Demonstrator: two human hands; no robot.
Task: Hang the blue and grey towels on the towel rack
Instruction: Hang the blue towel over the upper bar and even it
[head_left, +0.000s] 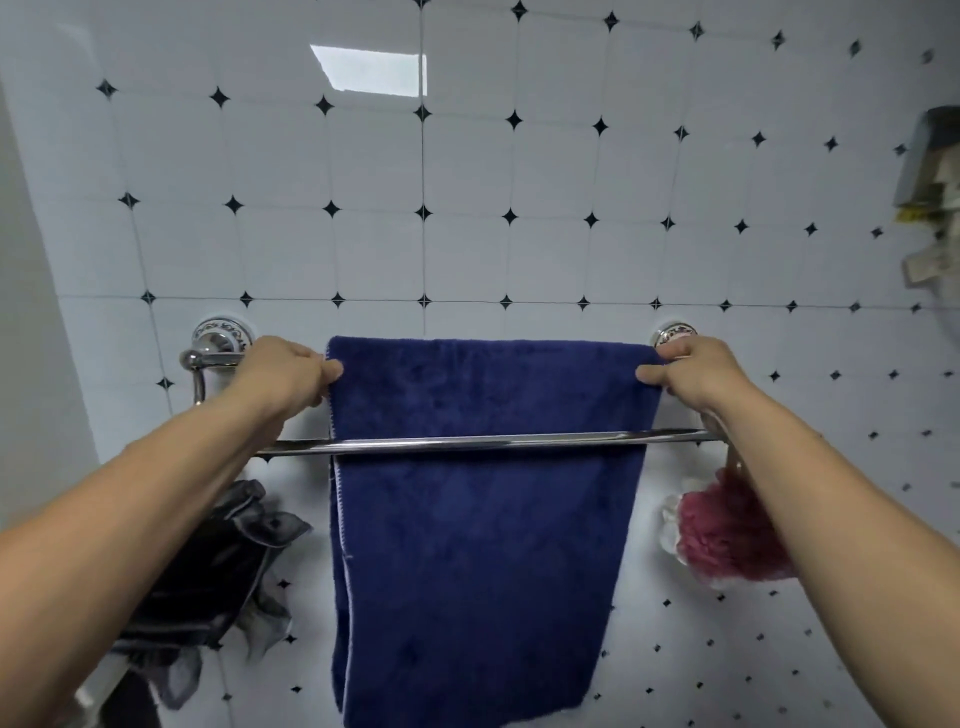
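- The blue towel (478, 519) hangs over the back bar of the towel rack (467, 444), folded across the top and falling straight down the tiled wall (467, 208).
- The rack's front bar crosses in front of the towel, so the cloth hangs behind it and on down past the bottom of view.
- The left hand (283, 371) has its grip closed on the towel's top left corner, thumb on the front of the cloth and fingers curled behind the edge.
- The right hand (693, 371) has its grip closed the same way on the top right corner, thumb pressed on the front.
- Both forearms reach up from the lower corners, one on each side of the towel.
- A round wall mount (221, 335) holds the rack at its left end; the right mount (674, 333) shows just above the right hand.
- A dark grey, frilled cloth (223, 577) hangs below the left forearm, left of the towel; I cannot tell what it hangs from.
- A pink bath sponge (727, 535) hangs below the rack's right end, partly hidden by the right forearm.
- The wall is white tile with small black diamonds at the corners.
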